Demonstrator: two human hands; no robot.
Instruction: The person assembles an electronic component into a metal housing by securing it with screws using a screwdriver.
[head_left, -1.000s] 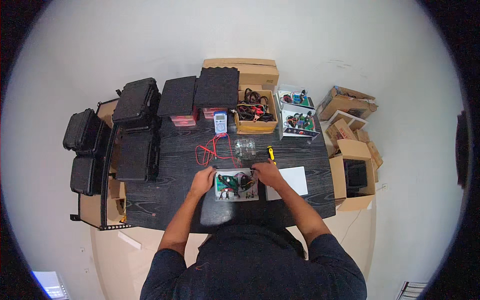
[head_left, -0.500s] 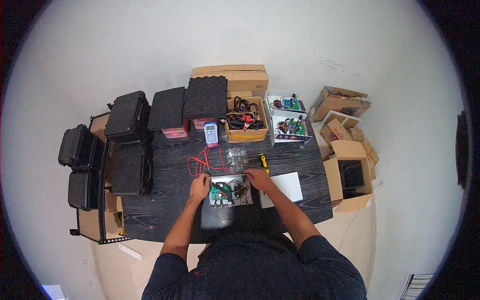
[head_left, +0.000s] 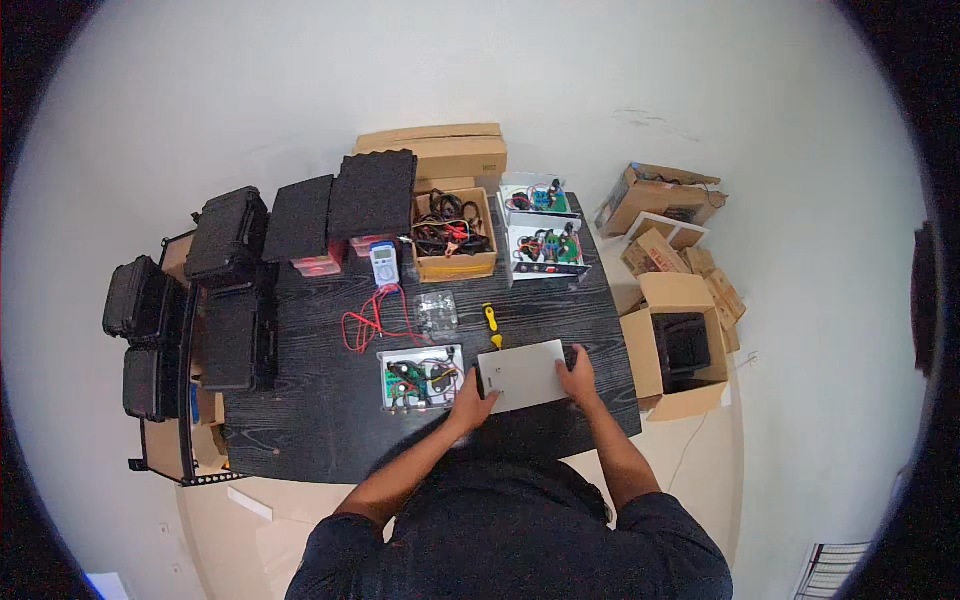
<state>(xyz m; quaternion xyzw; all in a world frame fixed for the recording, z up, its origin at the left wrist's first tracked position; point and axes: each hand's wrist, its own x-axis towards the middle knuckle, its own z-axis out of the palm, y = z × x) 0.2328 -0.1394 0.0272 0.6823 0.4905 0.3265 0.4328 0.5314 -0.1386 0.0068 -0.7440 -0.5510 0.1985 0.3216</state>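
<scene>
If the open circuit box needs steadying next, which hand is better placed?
Probably the left hand: it holds the left end of the pale panel, close beside the open circuit box. The right hand is at the panel's opposite end, farther from the box.

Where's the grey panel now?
In the head view, the grey panel is right of centre, held between the left hand and right hand, right of the open circuit box.

Panel: underside hidden; face marks too small to tell | Meter: display unreadable | Clear case: inside detail too small to tell | Torso: cut by lower edge | Slatted object: likewise cut, lower right
</scene>
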